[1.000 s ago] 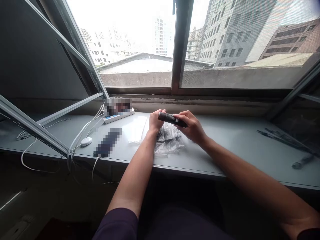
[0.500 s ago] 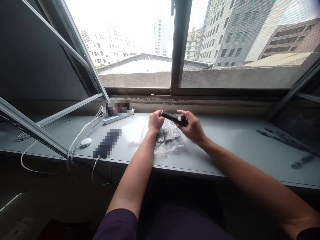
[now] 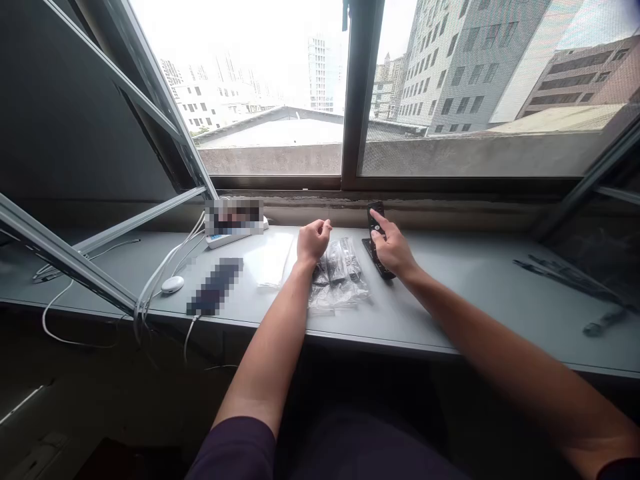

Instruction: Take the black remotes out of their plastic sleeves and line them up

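Note:
My right hand (image 3: 393, 248) is closed around a slim black remote control (image 3: 375, 215), which is tilted upright with buttons facing me. Beneath that hand, a second dark, flat object (image 3: 369, 249) rests on the table, mostly covered. My left hand (image 3: 313, 241) is curled into a loose fist, with nothing showing in its fingers. Just right of it and partly under it lies a clear plastic bag (image 3: 345, 273) with dark items inside; their kind cannot be made out.
White sheets or bags (image 3: 274, 263) lie left of my left hand. Further left are a blurred-out dark device (image 3: 215, 287) on a cable, a white round puck (image 3: 173, 285) and a power strip (image 3: 237, 235). Metal frame bars (image 3: 145, 217) slant over the left side. Dark straps (image 3: 565, 277) lie far right.
The black remote control has left my left hand and moved right in my right hand, turning from nearly level to upright. My left hand stays in place, fingers still curled.

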Demonstrator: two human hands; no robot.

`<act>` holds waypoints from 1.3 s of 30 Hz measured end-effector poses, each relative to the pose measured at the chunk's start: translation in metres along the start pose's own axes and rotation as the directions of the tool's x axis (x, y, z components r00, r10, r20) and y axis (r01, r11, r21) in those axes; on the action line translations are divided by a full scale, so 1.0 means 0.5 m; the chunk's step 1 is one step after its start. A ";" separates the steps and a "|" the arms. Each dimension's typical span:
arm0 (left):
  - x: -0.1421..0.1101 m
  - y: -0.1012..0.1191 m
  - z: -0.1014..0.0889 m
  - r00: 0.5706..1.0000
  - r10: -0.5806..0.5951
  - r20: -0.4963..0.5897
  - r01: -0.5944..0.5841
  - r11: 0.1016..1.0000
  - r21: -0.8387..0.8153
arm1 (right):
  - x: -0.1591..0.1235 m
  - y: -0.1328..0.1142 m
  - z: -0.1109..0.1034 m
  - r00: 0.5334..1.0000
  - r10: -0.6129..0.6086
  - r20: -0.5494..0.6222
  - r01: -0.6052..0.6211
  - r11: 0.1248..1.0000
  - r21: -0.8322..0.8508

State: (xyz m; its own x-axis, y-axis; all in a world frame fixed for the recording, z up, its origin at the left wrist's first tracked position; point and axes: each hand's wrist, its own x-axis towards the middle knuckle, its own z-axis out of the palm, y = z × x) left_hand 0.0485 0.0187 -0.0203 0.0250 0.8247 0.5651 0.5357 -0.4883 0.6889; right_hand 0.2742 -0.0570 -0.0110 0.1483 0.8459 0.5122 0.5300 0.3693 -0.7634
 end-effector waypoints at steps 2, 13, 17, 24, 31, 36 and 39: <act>0.000 0.000 0.000 1.000 0.000 -0.002 0.000 1.000 -0.009 | 0.002 0.000 -0.003 1.000 0.012 0.002 -0.012 1.000 -0.018; 0.000 0.002 0.000 1.000 0.000 -0.001 0.000 1.000 -0.004 | -0.013 0.001 0.003 0.947 -0.096 0.308 0.169 0.961 -0.220; 0.000 0.002 0.001 1.000 0.003 -0.008 -0.003 1.000 -0.001 | -0.008 0.023 0.009 0.933 -0.130 0.337 0.236 0.925 -0.298; 0.001 0.000 0.002 1.000 0.022 -0.022 -0.022 1.000 -0.022 | -0.004 0.031 0.014 0.934 -0.076 0.350 0.235 0.868 -0.438; 0.000 0.003 0.001 1.000 0.006 -0.007 -0.006 1.000 -0.010 | -0.004 0.034 0.013 0.933 -0.012 0.359 0.191 0.862 -0.470; 0.001 0.001 0.002 1.000 0.019 -0.013 -0.020 1.000 -0.023 | 0.001 0.043 0.013 0.926 0.034 0.375 0.166 0.858 -0.487; 0.002 -0.001 0.002 1.000 0.011 -0.012 -0.012 1.000 -0.014 | 0.001 0.045 0.014 0.924 0.066 0.377 0.153 0.839 -0.522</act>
State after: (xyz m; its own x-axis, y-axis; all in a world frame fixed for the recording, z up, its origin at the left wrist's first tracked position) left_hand 0.0493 0.0201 -0.0205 0.0214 0.8157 0.5781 0.5237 -0.5017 0.6885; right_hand 0.2804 -0.0455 -0.0303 -0.1429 0.9508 0.2749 0.9032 0.2388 -0.3566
